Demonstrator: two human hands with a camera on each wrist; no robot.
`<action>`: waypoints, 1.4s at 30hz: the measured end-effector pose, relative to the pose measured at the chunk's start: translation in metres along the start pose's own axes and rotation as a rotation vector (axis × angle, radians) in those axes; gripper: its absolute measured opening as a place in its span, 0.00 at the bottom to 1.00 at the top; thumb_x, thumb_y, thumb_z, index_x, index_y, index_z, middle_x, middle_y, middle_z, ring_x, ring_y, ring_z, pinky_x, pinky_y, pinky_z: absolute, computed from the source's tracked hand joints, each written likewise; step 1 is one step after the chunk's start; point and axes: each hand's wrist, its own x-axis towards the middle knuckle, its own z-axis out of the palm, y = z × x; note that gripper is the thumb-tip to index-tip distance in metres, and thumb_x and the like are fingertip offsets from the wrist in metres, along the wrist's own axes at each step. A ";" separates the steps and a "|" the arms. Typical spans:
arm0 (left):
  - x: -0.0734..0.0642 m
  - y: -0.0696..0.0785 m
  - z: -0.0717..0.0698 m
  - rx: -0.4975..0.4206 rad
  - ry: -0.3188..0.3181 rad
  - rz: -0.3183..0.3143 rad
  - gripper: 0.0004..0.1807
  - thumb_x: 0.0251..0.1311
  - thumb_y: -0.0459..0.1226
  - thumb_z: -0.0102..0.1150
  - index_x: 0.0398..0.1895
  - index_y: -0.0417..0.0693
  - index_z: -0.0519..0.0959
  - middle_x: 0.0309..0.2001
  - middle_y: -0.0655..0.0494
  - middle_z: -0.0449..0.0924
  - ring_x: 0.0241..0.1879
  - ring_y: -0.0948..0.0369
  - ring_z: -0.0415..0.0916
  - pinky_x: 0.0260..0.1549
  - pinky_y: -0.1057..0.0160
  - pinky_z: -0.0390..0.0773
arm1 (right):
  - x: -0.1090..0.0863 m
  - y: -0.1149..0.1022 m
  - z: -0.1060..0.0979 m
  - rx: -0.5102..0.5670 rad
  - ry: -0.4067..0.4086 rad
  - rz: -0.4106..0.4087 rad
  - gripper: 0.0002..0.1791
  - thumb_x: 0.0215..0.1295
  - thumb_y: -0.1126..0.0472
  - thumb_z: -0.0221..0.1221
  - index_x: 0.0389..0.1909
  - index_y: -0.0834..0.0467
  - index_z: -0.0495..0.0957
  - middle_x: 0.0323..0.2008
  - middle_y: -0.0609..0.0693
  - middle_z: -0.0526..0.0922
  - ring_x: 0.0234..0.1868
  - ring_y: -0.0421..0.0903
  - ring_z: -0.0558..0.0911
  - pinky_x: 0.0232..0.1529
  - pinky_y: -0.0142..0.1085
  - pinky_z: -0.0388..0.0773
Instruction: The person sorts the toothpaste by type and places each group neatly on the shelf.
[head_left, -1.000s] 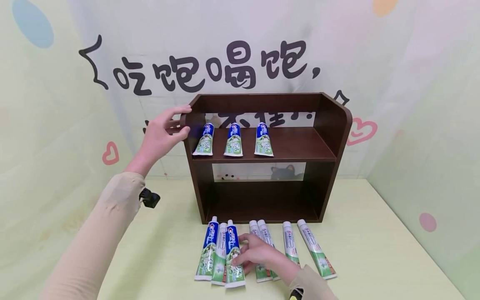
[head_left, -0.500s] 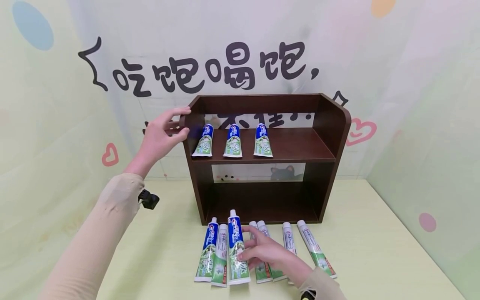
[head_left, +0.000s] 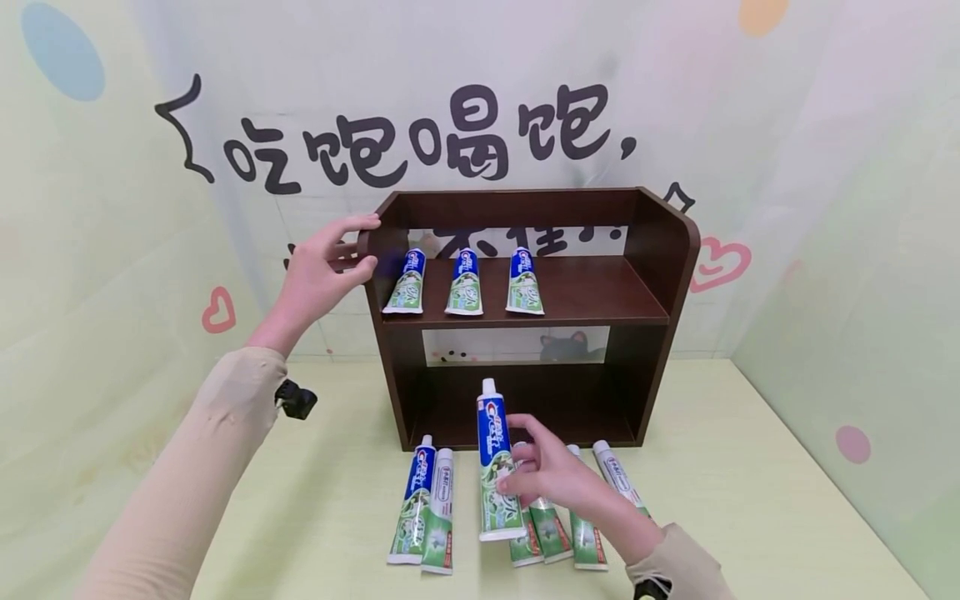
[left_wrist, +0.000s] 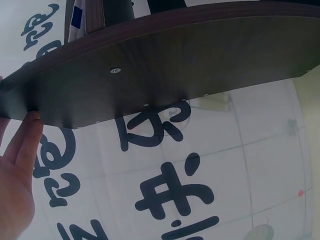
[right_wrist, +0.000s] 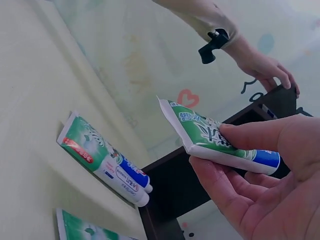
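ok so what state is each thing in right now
Rack, upright, touched by left hand
Held tube, capped, raised above table, gripped by right hand
Shelved tubes, spaced apart, caps not visible
Blue-green table tube, capped, lying
White-green tubes, lying, most partly hidden

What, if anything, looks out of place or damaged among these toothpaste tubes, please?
Nothing looks spilled or damaged. The one mildly odd spot is the white-and-green tube on the table, lying close beside a blue-and-green tube and apart from the other white-and-green tubes, so it seems mismatched.
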 end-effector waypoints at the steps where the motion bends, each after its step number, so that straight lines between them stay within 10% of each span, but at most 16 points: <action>1: 0.000 0.000 0.000 0.000 0.000 0.000 0.27 0.60 0.31 0.62 0.64 0.58 0.75 0.68 0.59 0.73 0.50 0.48 0.85 0.42 0.84 0.78 | -0.001 -0.003 -0.002 -0.008 0.007 -0.010 0.45 0.57 0.63 0.69 0.73 0.50 0.54 0.49 0.58 0.84 0.39 0.46 0.85 0.36 0.40 0.87; 21: -0.001 0.002 0.001 -0.002 0.004 -0.004 0.27 0.61 0.31 0.62 0.64 0.57 0.76 0.68 0.59 0.73 0.50 0.47 0.85 0.42 0.83 0.79 | -0.020 -0.086 -0.062 -0.196 0.154 -0.162 0.45 0.61 0.64 0.66 0.74 0.48 0.52 0.52 0.62 0.82 0.41 0.49 0.84 0.41 0.43 0.88; 42: -0.001 0.005 0.000 -0.006 0.000 -0.005 0.27 0.60 0.31 0.63 0.64 0.57 0.76 0.69 0.58 0.73 0.50 0.46 0.85 0.42 0.82 0.80 | 0.010 -0.152 -0.139 -0.296 0.323 -0.173 0.46 0.64 0.63 0.63 0.76 0.48 0.47 0.60 0.64 0.76 0.53 0.52 0.82 0.45 0.36 0.87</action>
